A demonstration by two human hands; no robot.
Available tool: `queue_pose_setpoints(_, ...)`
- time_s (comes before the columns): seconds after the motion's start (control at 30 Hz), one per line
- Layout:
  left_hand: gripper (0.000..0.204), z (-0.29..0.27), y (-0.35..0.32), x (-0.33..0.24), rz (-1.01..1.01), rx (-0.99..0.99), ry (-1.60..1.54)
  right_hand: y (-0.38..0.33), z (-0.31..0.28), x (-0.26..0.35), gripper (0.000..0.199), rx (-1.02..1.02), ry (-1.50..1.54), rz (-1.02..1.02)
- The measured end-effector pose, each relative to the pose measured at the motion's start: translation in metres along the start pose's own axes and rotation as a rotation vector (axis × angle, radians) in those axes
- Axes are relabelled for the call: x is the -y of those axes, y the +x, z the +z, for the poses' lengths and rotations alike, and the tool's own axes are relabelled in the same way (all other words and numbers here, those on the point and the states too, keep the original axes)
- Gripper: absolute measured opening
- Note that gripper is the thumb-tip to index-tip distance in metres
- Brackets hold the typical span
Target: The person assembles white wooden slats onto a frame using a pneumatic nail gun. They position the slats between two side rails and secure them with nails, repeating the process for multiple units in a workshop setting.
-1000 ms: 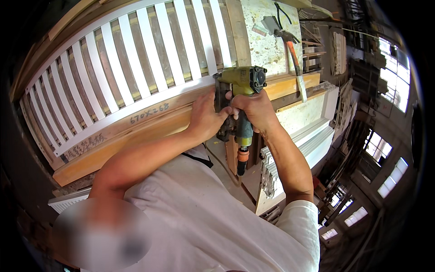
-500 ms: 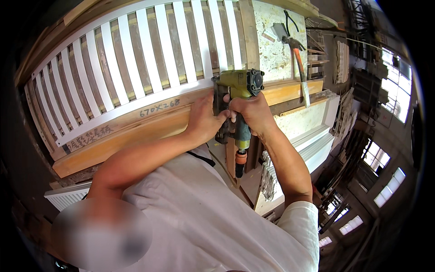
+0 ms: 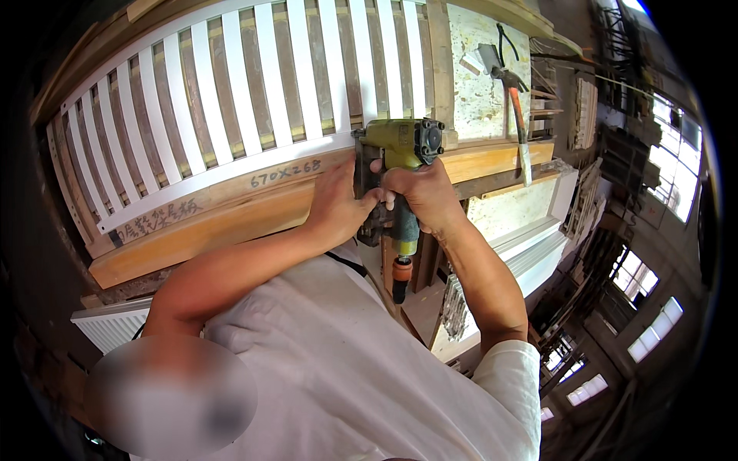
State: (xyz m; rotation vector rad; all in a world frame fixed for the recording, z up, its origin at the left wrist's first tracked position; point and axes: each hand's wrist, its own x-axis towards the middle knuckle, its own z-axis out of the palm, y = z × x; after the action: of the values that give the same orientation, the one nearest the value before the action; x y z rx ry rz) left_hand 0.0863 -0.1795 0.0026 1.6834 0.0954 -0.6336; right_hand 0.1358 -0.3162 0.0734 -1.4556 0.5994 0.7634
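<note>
As the right hand grips the nailer, left hand sits alongside.

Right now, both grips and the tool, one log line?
right grip: around green metal nail gun | left grip: against its dark magazine | nose: at near edge of white slatted frame

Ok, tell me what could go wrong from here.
The left hand is close beside the nail gun, so a stray fastener might catch it. If the right hand lets the gun tilt, it could mar the white slatted panel. The hammer lies with its handle across the wooden rail; a bump might dislodge it.
</note>
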Motion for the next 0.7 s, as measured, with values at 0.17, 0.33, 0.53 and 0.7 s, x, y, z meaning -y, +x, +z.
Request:
queue_pose_setpoints(0.17, 0.058, 0.002, -0.007, 0.004, 0.035, -0.133, 0.088, 0.002, 0.007, -0.001, 0.022, 0.004, -0.055, -0.013)
queue_pose_setpoints(0.33, 0.065, -0.002, -0.010, 0.007, 0.034, -0.113, 0.070, 0.001, 0.011, 0.000, 0.023, 0.013, -0.069, -0.019)
queue_pose_setpoints(0.53, 0.060, -0.012, -0.016, 0.008, 0.026, -0.105, 0.069, 0.000, 0.021, -0.003, 0.017, 0.032, -0.043, 0.001)
queue_pose_setpoints(0.7, 0.051, -0.026, -0.027, 0.015, 0.046, -0.161, 0.122, 0.001, 0.038, -0.007, 0.019, 0.057, -0.048, 0.010)
